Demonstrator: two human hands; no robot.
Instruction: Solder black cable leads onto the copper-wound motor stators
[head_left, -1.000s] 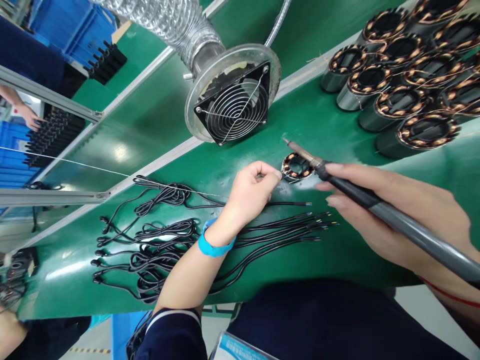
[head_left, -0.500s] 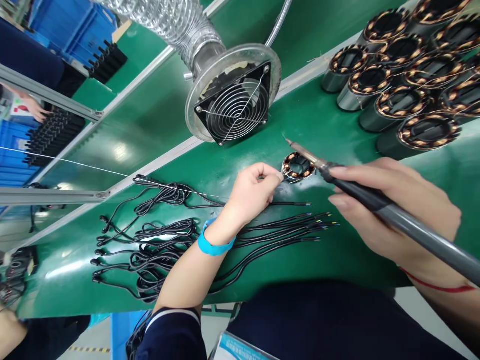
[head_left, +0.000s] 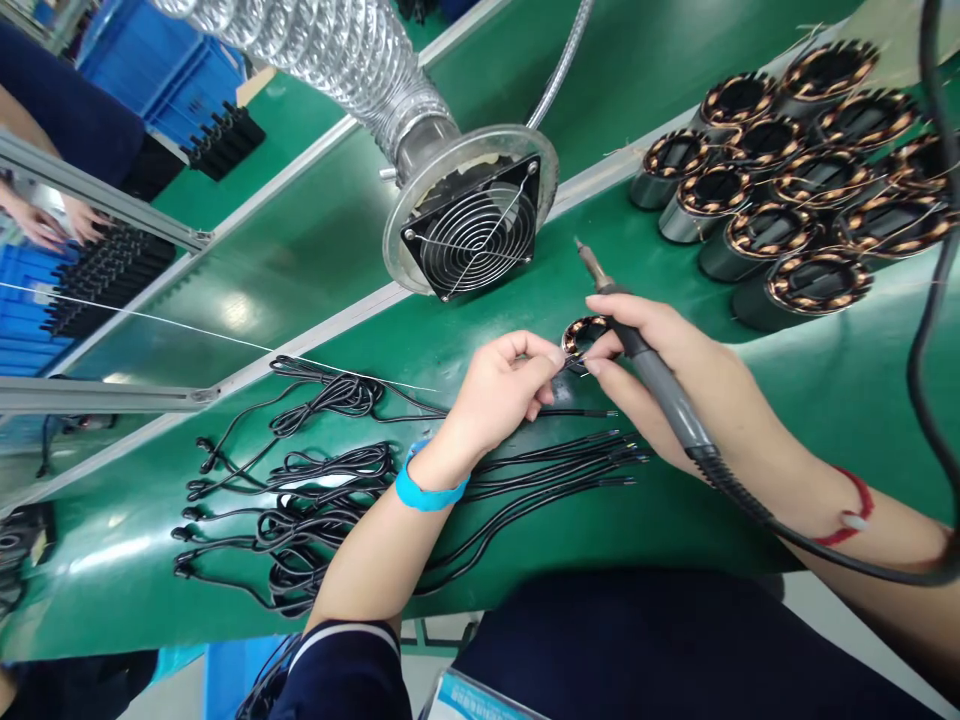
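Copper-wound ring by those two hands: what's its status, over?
Left hand: pinched at the edge of the copper-wound ring. Right hand: gripping soldering iron, tip pointing away from the ring. Ring partly hidden by right hand.

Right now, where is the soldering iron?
In the head view, the soldering iron is right of centre, held in the right hand, its tip between the fan and the wound stators.
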